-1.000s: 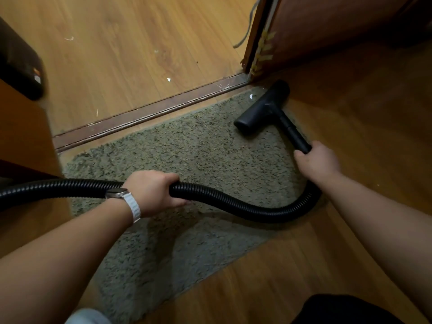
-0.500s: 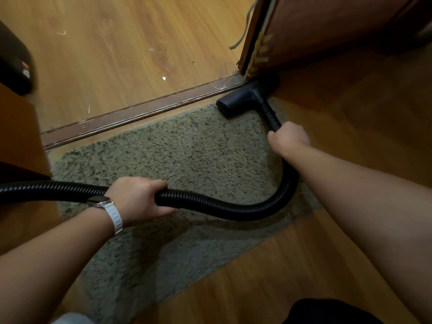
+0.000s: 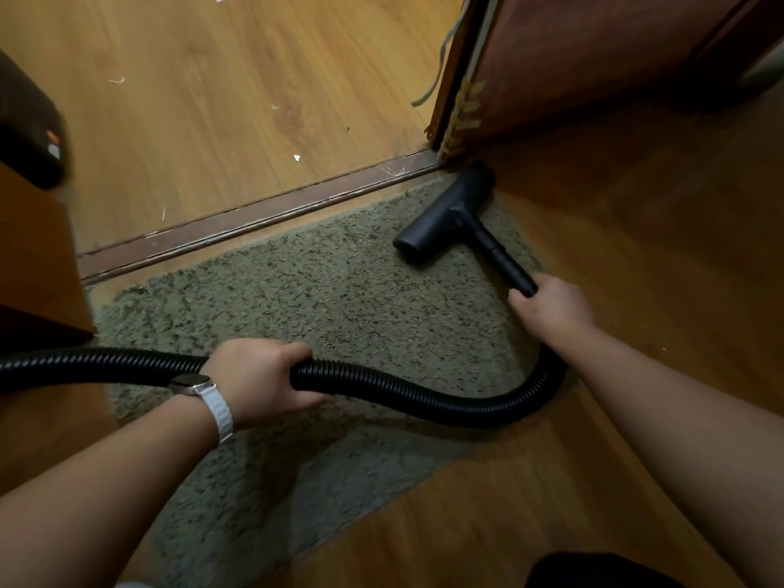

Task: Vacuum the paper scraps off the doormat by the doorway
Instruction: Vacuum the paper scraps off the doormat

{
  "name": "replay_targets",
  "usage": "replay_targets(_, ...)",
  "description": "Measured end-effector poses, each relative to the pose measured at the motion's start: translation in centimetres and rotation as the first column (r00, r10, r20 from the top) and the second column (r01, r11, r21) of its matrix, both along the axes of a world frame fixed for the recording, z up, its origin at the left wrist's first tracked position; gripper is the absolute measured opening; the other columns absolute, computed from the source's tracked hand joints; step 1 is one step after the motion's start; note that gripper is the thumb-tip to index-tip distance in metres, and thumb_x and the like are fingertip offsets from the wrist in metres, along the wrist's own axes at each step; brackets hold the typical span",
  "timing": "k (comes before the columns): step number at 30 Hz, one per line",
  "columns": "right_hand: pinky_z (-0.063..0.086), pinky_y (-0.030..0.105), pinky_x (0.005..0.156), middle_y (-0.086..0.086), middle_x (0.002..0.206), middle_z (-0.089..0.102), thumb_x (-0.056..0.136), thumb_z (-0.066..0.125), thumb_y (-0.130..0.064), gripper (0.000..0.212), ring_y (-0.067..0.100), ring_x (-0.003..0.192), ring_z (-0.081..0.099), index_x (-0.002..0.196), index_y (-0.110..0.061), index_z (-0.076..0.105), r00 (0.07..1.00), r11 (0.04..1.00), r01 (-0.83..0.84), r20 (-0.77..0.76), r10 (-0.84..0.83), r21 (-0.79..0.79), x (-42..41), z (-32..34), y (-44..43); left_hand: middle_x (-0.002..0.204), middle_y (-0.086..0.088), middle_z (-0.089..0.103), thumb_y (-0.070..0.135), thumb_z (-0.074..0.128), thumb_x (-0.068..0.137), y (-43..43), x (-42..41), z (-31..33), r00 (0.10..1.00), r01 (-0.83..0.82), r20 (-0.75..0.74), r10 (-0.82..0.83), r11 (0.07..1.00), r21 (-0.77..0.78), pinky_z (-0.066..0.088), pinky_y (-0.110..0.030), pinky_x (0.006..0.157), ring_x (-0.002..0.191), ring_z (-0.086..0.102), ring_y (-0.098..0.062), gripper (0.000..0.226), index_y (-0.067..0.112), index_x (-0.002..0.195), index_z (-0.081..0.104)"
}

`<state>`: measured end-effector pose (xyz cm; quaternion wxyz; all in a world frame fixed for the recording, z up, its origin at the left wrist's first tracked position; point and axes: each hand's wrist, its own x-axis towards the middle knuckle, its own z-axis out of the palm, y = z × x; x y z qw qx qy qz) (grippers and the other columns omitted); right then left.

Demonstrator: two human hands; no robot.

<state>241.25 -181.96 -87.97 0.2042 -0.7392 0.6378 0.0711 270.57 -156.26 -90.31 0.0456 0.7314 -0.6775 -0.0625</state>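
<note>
A shaggy grey-green doormat lies on the wood floor just inside the threshold. The black vacuum nozzle rests on the mat's far right corner, close to the door's bottom edge. My right hand grips the rigid black tube behind the nozzle. My left hand, with a white-strapped watch, grips the black ribbed hose, which curves across the mat from the left edge to my right hand. No paper scraps show on the mat itself.
A brown threshold strip crosses the doorway. Small white scraps lie on the lighter floor beyond it. An open wooden door stands at the upper right. Wooden furniture and a dark object fill the left edge.
The nozzle was pushed up to the threshold by the door half a second ago; now it has come back a little onto the mat's corner. My left hand keeps its hold on the hose.
</note>
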Motion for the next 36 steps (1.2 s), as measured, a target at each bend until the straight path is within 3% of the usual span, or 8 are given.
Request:
replay_targets(5, 0.056, 0.036, 0.063, -0.003, 0.085, 0.065, 0.097, 0.056, -0.041, 0.032, 0.018, 0.070, 0.063, 0.128, -0.033, 0.058, 0.994, 0.986, -0.109, 0.015, 0.108, 0.125, -1.8, 0.4, 2.4, 0.048, 0.012, 0.053, 0.081, 0.042, 0.068, 0.4, -0.6, -0.3, 0.997, 0.077, -0.003, -0.077, 0.997, -0.016, 0.032, -0.016, 0.039, 0.038, 0.055, -0.013, 0.055, 0.029, 0.063, 0.060)
replay_targets(9, 0.056, 0.037, 0.071, -0.003, 0.087, 0.064, 0.097, 0.058, -0.039, 0.033, 0.016, 0.074, 0.063, 0.128, -0.030, 0.057, 0.980, 0.966, -0.199, 0.010, 0.200, 0.163, -2.2, 0.8, 3.0, 0.050, 0.011, 0.053, 0.080, 0.043, 0.067, 0.8, -1.2, -0.6, 0.993, 0.119, 0.021, -0.118, 0.992, -0.052, 0.040, -0.020, 0.036, 0.039, 0.056, -0.014, 0.054, 0.029, 0.063, 0.060)
replay_targets(13, 0.060, 0.042, 0.067, -0.002, 0.082, 0.069, 0.094, 0.058, -0.043, 0.031, 0.018, 0.071, 0.066, 0.123, -0.031, 0.058, 0.973, 0.966, -0.225, -0.023, 0.229, 0.125, -2.1, 0.6, 2.6, 0.053, 0.011, 0.057, 0.085, 0.037, 0.067, 0.9, -1.6, -0.3, 0.994, 0.108, 0.020, -0.107, 0.993, -0.045, 0.042, -0.022, 0.040, 0.045, 0.060, -0.015, 0.062, 0.029, 0.069, 0.064)
replay_targets(17, 0.052, 0.032, 0.057, -0.001, 0.082, 0.062, 0.094, 0.057, -0.040, 0.028, 0.020, 0.071, 0.060, 0.120, -0.028, 0.060, 0.993, 0.994, -0.113, -0.037, 0.113, 0.005, -2.1, 0.5, 1.8, 0.068, 0.009, 0.065, 0.089, 0.023, 0.063, 1.0, -1.9, -0.4, 0.999, 0.047, -0.025, -0.047, 0.999, 0.002, 0.043, -0.026, 0.053, 0.065, 0.067, -0.018, 0.076, 0.030, 0.085, 0.065)
replay_targets(23, 0.052, 0.034, 0.062, 0.000, 0.085, 0.063, 0.095, 0.057, -0.037, 0.023, 0.019, 0.073, 0.061, 0.116, -0.029, 0.060, 0.982, 0.981, -0.172, -0.057, 0.178, 0.093, -2.6, 1.5, 1.1, 0.054, 0.011, 0.057, 0.085, 0.035, 0.067, 1.4, -2.7, -0.1, 0.997, 0.077, 0.004, -0.077, 0.995, -0.062, 0.036, -0.021, 0.044, 0.048, 0.060, -0.015, 0.061, 0.030, 0.071, 0.062)
replay_targets(29, 0.054, 0.036, 0.061, -0.004, 0.081, 0.062, 0.093, 0.057, -0.038, 0.021, 0.015, 0.071, 0.061, 0.114, -0.034, 0.057, 0.840, 0.840, -0.528, -0.066, 0.538, 0.121, -0.5, 1.7, 4.4, 0.050, 0.009, 0.055, 0.079, 0.043, 0.067, 2.9, -3.9, 0.1, 0.987, 0.158, 0.032, -0.158, 0.987, -0.026, 0.039, -0.021, 0.037, 0.041, 0.057, -0.015, 0.053, 0.029, 0.065, 0.061)
replay_targets(34, 0.048, 0.031, 0.063, -0.004, 0.097, 0.058, 0.093, 0.054, -0.044, 0.036, 0.018, 0.085, 0.060, 0.129, -0.036, 0.050, 0.638, 0.644, -0.755, -0.088, 0.765, 0.127, 0.6, 1.0, 7.0, 0.069, 0.007, 0.065, 0.079, 0.041, 0.071, 5.1, -4.6, -0.2, 0.977, 0.212, -0.032, -0.209, 0.973, 0.092, 0.049, -0.028, 0.051, 0.060, 0.066, -0.020, 0.056, 0.028, 0.082, 0.063)
replay_targets(36, 0.048, 0.030, 0.063, -0.004, 0.103, 0.059, 0.093, 0.052, -0.046, 0.041, 0.019, 0.090, 0.062, 0.134, -0.038, 0.047, 0.607, 0.616, -0.781, -0.107, 0.788, 0.104, 0.7, 0.9, 7.4, 0.073, 0.006, 0.066, 0.077, 0.039, 0.073, 5.6, -4.8, 0.0, 0.975, 0.221, -0.045, -0.217, 0.968, 0.119, 0.050, -0.030, 0.055, 0.064, 0.066, -0.020, 0.056, 0.028, 0.086, 0.062)
